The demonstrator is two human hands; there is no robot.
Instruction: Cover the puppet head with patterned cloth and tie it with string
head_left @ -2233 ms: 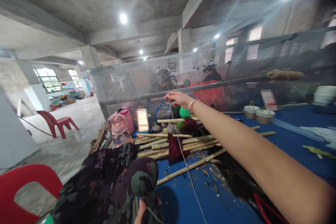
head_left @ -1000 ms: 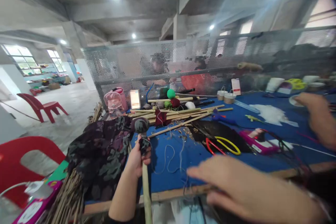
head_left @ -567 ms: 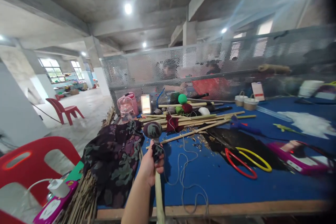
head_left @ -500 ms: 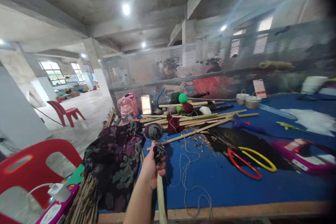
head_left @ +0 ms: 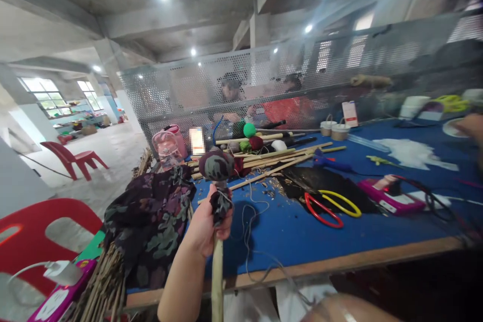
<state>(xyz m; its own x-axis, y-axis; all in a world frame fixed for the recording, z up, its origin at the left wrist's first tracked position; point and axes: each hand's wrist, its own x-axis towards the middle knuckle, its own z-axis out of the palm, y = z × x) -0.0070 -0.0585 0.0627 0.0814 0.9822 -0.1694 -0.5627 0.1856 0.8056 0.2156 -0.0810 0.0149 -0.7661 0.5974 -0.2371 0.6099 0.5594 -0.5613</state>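
My left hand [head_left: 215,221] is wrapped round the neck of a wooden stick [head_left: 218,282], held upright with a ball-shaped head [head_left: 217,164] covered in camouflage cloth. Gathered cloth ends [head_left: 221,206] are tied under the head and bunch out between thumb and fingers. A thin grey cord [head_left: 247,231] trails from there across the table and over its front edge. At the bottom edge, a blurred skin-toned shape [head_left: 339,308] seems to be my right hand or forearm; its fingers do not show. Camouflage cloth [head_left: 158,231] lies left of my left hand.
Scissors [head_left: 323,221] with red and yellow handles lie on the blue tabletop [head_left: 287,241]. Sticks [head_left: 271,158], yarn balls [head_left: 255,145] and a glue gun [head_left: 332,162] lie behind. A purple power strip [head_left: 396,198] sits right; a red chair [head_left: 75,216] stands left. People sit beyond the mesh.
The view has swung right and down, showing more of the table's front edge. The cloth-covered head looks closer. The skin-toned shape has appeared at the bottom, and the cord now runs towards it.
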